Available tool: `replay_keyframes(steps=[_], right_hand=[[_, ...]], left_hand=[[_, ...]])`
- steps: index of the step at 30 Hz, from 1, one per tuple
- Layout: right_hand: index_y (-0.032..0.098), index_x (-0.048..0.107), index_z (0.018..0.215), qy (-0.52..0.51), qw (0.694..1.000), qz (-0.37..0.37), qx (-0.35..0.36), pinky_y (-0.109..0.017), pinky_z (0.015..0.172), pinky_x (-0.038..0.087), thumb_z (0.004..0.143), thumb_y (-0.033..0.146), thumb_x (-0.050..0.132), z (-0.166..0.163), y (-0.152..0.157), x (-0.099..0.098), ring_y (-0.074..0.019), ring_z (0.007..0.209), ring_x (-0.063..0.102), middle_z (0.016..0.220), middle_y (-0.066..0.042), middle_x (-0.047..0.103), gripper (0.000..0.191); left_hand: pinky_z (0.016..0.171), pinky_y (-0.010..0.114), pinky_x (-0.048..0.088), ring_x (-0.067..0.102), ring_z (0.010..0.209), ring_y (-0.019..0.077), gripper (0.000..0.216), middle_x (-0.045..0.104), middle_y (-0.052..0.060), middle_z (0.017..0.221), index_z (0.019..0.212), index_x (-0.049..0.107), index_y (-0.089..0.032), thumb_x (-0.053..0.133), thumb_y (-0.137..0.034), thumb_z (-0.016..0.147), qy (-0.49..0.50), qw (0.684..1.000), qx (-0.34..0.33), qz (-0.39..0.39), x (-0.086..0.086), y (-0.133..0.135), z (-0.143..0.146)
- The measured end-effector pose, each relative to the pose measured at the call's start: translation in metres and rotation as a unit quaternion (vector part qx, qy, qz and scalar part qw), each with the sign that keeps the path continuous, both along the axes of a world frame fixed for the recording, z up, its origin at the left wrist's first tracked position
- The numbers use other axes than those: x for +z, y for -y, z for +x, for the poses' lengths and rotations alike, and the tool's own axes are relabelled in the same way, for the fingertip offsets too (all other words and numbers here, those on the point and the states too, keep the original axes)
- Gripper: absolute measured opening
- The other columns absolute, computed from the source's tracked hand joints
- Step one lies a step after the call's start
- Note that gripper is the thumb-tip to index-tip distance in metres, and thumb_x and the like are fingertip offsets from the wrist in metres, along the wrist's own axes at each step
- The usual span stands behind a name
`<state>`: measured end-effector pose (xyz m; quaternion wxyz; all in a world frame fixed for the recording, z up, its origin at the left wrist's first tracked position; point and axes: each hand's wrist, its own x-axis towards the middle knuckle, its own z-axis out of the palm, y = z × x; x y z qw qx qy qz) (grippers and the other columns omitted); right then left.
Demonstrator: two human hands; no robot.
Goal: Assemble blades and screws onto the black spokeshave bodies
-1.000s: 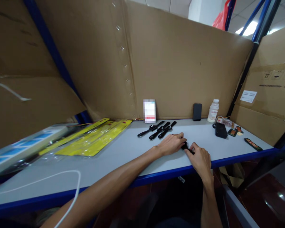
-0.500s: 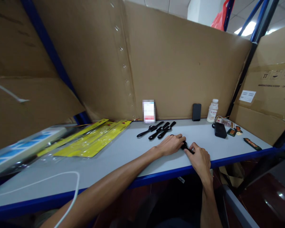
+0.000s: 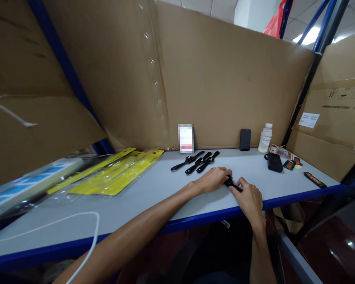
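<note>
A glossy black two-ended piece (image 3: 230,182), shaped somewhat like a propeller, lies between my hands low over the tabletop. My left hand (image 3: 215,180) is closed over its far part and hides much of it. At its near end, my right hand (image 3: 248,196) pinches it between thumb and fingers. Behind my left hand, several similar black pieces lie slanted side by side, among them a left one (image 3: 183,162) and a right one (image 3: 207,161). Their exact kind cannot be made out.
Clear packs with yellow backing cards (image 3: 118,181) lie at the left, beside a blue-and-white box (image 3: 32,183). Toward the back stand a lit phone (image 3: 186,139), a dark phone (image 3: 245,140) and a bottle (image 3: 265,139). A black case (image 3: 273,162) lies right; a white cable (image 3: 95,228) crosses the front edge.
My left fingers have shifted very slightly on the black piece. Otherwise both hands and the things on the table stay in place.
</note>
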<state>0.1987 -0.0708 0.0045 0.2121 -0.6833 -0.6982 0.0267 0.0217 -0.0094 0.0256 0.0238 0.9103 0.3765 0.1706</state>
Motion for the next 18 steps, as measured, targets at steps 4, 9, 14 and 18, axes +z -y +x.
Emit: replay_keyframes(steps=[4, 9, 14, 18], right_hand=[[0.029, 0.065, 0.095, 0.000, 1.000, 0.004, 0.007, -0.028, 0.063, 0.031, 0.092, 0.047, 0.060, 0.001, 0.001, 0.001, -0.0202, 0.079, 0.070, 0.080, 0.000, 0.074, 0.020], [0.029, 0.067, 0.096, -0.017, 1.000, 0.005, -0.013, -0.028, 0.063, 0.032, 0.093, 0.048, 0.059, 0.001, 0.001, 0.000, -0.0206, 0.080, 0.070, 0.078, -0.001, 0.074, 0.021], [0.028, 0.067, 0.102, -0.025, 0.999, 0.011, -0.043, -0.029, 0.066, 0.034, 0.094, 0.042, 0.059, 0.005, 0.003, 0.000, -0.0208, 0.083, 0.070, 0.087, -0.003, 0.076, 0.019], [0.026, 0.066, 0.105, -0.039, 0.999, 0.019, -0.032, -0.028, 0.070, 0.036, 0.093, 0.034, 0.060, 0.013, 0.003, 0.000, -0.0198, 0.089, 0.069, 0.098, -0.003, 0.075, 0.016]], left_hand=[[0.063, 0.025, 0.038, 0.058, 0.068, 0.0156, 0.018, 0.062, 0.000, 0.072, 0.099, 0.063, -0.019, 0.049, -0.012, 0.092, 0.064, 0.997, -0.011, -0.046, 0.002, -0.005, -0.005], [0.061, 0.024, 0.037, 0.053, 0.061, 0.0134, 0.017, 0.061, -0.001, 0.068, 0.098, 0.065, -0.016, 0.050, -0.016, 0.090, 0.125, 0.989, 0.028, -0.080, 0.009, -0.010, -0.009], [0.062, 0.024, 0.038, 0.053, 0.063, 0.0140, 0.017, 0.063, -0.001, 0.070, 0.096, 0.066, -0.016, 0.050, -0.019, 0.089, 0.162, 0.979, 0.098, -0.073, 0.011, -0.017, -0.018], [0.061, 0.024, 0.037, 0.053, 0.062, 0.0142, 0.016, 0.062, -0.001, 0.066, 0.090, 0.067, -0.016, 0.052, -0.013, 0.085, 0.136, 0.982, 0.096, -0.087, 0.005, -0.022, -0.020]])
